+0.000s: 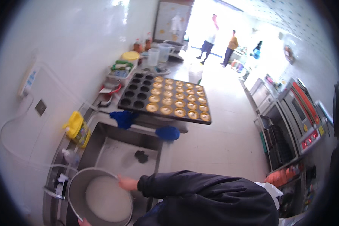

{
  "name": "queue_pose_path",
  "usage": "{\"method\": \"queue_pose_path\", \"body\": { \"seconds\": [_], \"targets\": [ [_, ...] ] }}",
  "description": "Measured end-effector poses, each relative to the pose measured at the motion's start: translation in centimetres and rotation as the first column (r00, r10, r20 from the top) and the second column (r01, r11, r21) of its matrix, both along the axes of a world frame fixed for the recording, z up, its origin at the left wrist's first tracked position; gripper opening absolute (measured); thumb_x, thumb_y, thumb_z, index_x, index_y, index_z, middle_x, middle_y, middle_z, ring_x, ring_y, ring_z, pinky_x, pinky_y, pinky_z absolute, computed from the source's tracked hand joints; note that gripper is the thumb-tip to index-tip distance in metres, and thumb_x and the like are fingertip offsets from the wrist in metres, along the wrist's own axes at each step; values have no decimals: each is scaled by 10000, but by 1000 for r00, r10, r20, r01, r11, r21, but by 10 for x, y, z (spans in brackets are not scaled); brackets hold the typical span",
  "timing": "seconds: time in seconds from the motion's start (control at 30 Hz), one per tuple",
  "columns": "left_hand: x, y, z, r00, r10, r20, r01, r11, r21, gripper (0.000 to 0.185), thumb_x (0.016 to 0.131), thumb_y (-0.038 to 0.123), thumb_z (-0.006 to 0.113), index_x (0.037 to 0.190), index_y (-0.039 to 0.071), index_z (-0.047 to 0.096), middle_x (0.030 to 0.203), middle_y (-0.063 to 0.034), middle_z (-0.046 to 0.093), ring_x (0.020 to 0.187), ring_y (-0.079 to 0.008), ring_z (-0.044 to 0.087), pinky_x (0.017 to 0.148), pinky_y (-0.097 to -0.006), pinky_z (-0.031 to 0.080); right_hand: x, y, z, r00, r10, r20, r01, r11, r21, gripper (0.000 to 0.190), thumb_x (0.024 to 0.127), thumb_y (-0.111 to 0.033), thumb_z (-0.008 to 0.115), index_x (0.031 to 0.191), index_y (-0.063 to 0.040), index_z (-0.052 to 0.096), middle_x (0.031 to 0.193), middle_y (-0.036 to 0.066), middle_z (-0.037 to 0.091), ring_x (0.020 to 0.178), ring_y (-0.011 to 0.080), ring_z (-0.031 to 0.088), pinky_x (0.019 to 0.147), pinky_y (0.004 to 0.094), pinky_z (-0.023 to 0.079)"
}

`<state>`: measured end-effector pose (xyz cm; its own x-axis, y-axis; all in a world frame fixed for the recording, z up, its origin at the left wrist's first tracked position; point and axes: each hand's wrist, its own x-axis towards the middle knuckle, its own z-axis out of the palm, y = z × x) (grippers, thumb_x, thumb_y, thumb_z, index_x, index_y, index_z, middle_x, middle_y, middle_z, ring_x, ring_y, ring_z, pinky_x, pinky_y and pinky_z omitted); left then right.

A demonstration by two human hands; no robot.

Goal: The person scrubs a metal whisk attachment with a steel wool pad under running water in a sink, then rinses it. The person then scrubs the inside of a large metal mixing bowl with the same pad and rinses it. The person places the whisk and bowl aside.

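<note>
A deep, round metal pot (76,188) is held at the near end of the stainless-steel sink (127,162). Whitish, cloudy contents (108,199) cover its bottom; whether they are liquid or grains in water I cannot tell. My right hand (127,183), in a black sleeve, grips the rim on the right. Only part of my left hand (84,222) shows at the bottom edge of the view, where it holds the opposite rim. A dark cloth or scourer (141,156) lies on the sink floor beyond the pot.
Past the sink, a dark muffin-type tray (139,90) holds many filled yellow cups and overhangs the counter. Blue gloves (168,133) hang below it. A yellow container (78,128) and a faucet (54,193) line the wall. An oven (299,110) stands right; two people stand near the doorway.
</note>
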<state>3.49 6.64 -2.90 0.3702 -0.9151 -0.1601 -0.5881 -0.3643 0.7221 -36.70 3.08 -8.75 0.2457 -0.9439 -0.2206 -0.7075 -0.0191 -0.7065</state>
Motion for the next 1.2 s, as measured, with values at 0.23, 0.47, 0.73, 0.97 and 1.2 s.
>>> {"method": "queue_pose_path", "body": {
  "seconds": [0.23, 0.47, 0.73, 0.97, 1.2],
  "targets": [
    [4, 24, -7, 967, 52, -250, -96, 981, -167, 300, 751, -54, 499, 1034, -43, 597, 934, -87, 661, 848, -189, 607, 804, -322, 482, -10, -5, 68, 915, -376, 146, 366, 926, 91, 302, 828, -119, 575, 1096, 13, 532, 961, 265, 644, 926, 423, 633, 768, 491, 492],
    [-43, 21, 5, 922, 46, -385, -129, 972, -194, 277, 711, -69, 456, 959, -64, 579, 885, -117, 636, 812, -194, 595, 782, -335, 481, -45, 2, 55, 874, -451, 180, 446, 892, 69, 287, 783, -120, 584, 1044, -1, 603, 988, 245, 663, 949, 403, 637, 802, 453, 498],
    [-82, 24, 89, 979, -70, -191, 79, 996, 44, 446, 821, 135, 622, 1201, -92, 566, 1093, -233, 656, 957, -345, 610, 859, -445, 474, -75, 20, 78, 838, -518, 170, 520, 853, 33, 300, 778, -110, 591, 1051, 13, 612, 913, 199, 678, 853, 322, 664, 721, 409, 518],
    [-88, 2, 113, 918, -69, -391, 82, 996, 17, 462, 748, 42, 596, 1187, -98, 560, 1061, -199, 644, 945, -302, 601, 843, -400, 481, -92, 38, 177, 807, -559, 188, 556, 828, 74, 324, 721, -89, 619, 1019, 39, 620, 910, 219, 673, 881, 345, 665, 755, 407, 517],
    [-101, -8, 210, 866, -355, -353, 321, 935, -152, 457, 705, 36, 581, 1151, -65, 602, 1022, -169, 664, 914, -271, 620, 821, -383, 503, -130, 75, 277, 766, -558, 319, 581, 813, 25, 273, 686, -71, 658, 930, 41, 610, 835, 193, 662, 791, 278, 656, 694, 383, 515]
  ]
}}
